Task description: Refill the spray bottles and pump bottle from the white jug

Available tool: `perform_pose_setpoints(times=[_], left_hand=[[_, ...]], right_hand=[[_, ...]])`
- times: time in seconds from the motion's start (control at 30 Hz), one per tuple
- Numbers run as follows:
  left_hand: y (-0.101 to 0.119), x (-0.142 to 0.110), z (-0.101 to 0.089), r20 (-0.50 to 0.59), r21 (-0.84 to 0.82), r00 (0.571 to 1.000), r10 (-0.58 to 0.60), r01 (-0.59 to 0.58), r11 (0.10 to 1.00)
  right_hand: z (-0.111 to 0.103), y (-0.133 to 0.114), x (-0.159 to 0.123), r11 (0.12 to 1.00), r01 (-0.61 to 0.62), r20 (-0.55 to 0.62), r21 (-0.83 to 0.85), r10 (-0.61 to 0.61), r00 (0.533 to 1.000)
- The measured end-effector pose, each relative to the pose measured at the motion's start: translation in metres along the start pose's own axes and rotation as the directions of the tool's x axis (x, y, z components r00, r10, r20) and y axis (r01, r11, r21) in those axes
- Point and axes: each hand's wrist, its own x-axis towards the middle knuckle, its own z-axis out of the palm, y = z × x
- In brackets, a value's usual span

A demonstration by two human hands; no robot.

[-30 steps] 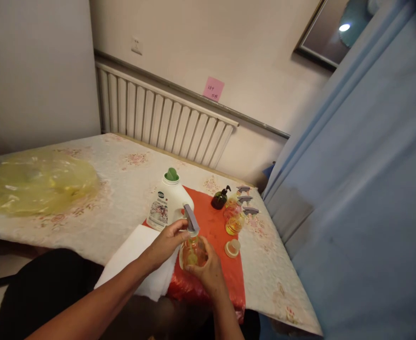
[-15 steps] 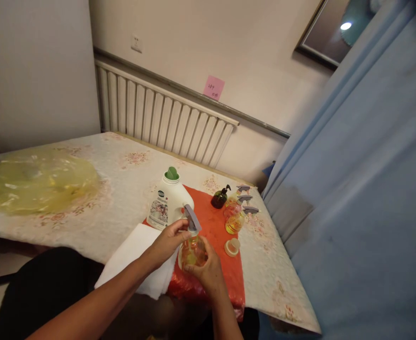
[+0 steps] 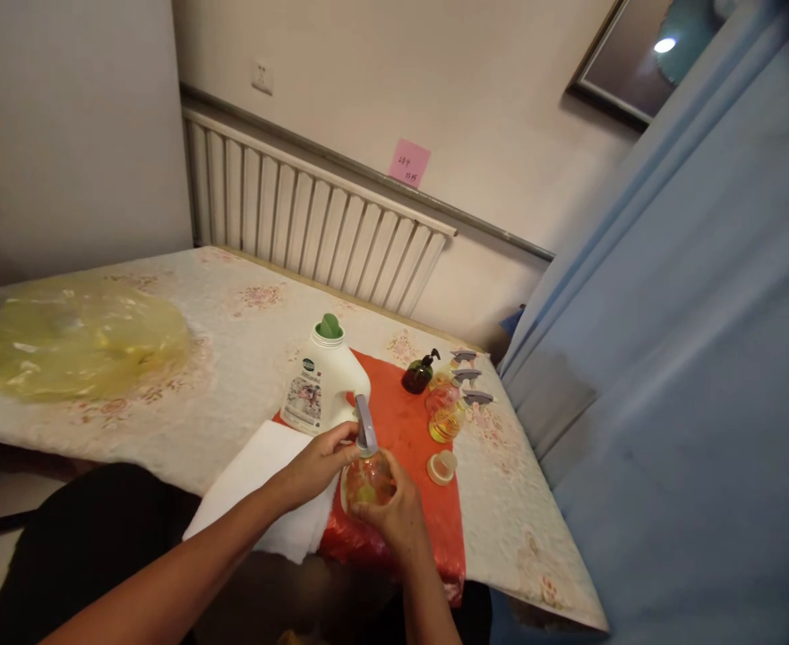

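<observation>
A small round clear bottle point(image 3: 365, 482) with yellow-orange liquid stands on the red cloth point(image 3: 413, 439) at the table's near edge. My right hand point(image 3: 398, 518) wraps its body from the right. My left hand point(image 3: 317, 460) pinches the neck of its grey pump head point(image 3: 365, 425), which points up and away. A white detergent jug point(image 3: 318, 385) with a green cap stands just behind my left hand.
A white folded towel point(image 3: 260, 484) lies left of the red cloth. Further back on the cloth are a dark green pump bottle point(image 3: 418, 374), three small grey-pump bottles point(image 3: 446, 408) and a loose round cap point(image 3: 441, 468). A yellow plastic bag point(image 3: 75, 336) lies far left. Blue curtain point(image 3: 690, 358) hangs right.
The grey pump head has turned in my left hand's fingers, from slanting to the right to pointing more straight up. Both hands stay on the bottle.
</observation>
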Motion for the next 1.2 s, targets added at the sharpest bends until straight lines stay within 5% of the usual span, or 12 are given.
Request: perform_pose_setpoints(times=[0.47, 0.67, 1.0, 1.2], left_hand=[[0.012, 0.000, 0.003, -0.040, 0.236, 0.998, 0.039, -0.028, 0.971], [0.013, 0.004, 0.008, -0.086, 0.191, 0.996, 0.027, -0.010, 0.982], [0.000, 0.004, 0.004, 0.005, 0.171, 0.997, 0.073, -0.073, 0.983], [-0.003, 0.006, 0.009, -0.094, 0.083, 0.995, 0.021, -0.013, 0.996]], right_hand=[[0.002, 0.003, -0.001, 1.000, -0.013, 0.006, 0.009, 0.013, 1.000], [0.006, 0.011, -0.002, 1.000, 0.015, -0.009, -0.010, -0.015, 1.000], [0.006, 0.013, -0.007, 0.998, 0.017, -0.059, -0.067, -0.021, 0.998], [0.006, 0.004, -0.008, 0.997, -0.037, -0.044, -0.075, 0.033, 0.998]])
